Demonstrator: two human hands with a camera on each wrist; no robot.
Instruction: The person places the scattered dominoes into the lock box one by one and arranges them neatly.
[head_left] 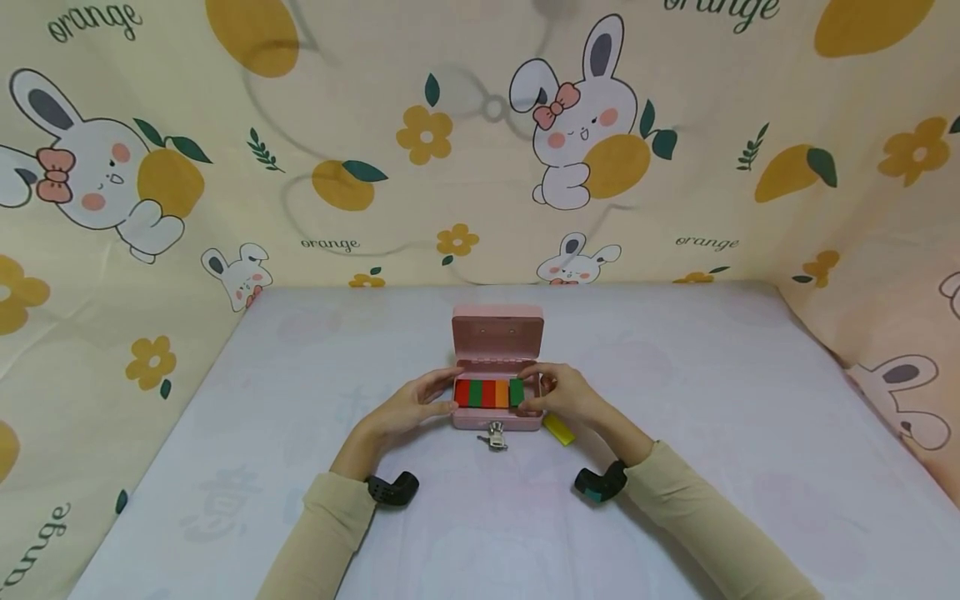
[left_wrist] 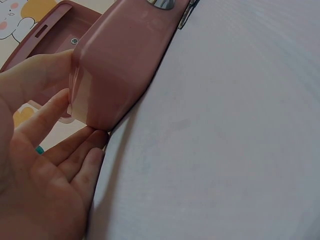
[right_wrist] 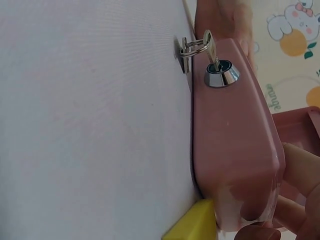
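Note:
An open pink cash box (head_left: 497,422) stands with its lid (head_left: 498,337) raised at the back. Red, green and orange blocks (head_left: 487,393) lie in a row inside it. My left hand (head_left: 408,406) holds the box's left end, thumb near the front corner and fingers farther back; in the left wrist view its fingertips touch the side wall. Over the right end, my right hand (head_left: 566,392) pinches a green block (head_left: 516,392) between thumb and fingers. A small gap separates this block from the orange one. The right wrist view hides the block behind the box wall.
A key (right_wrist: 210,47) sits in the front lock (right_wrist: 222,74), with another on its ring. Beside the front right corner, a yellow block (head_left: 558,429) lies on the white tabletop (head_left: 495,533). A printed cloth (head_left: 480,167) rises behind the table.

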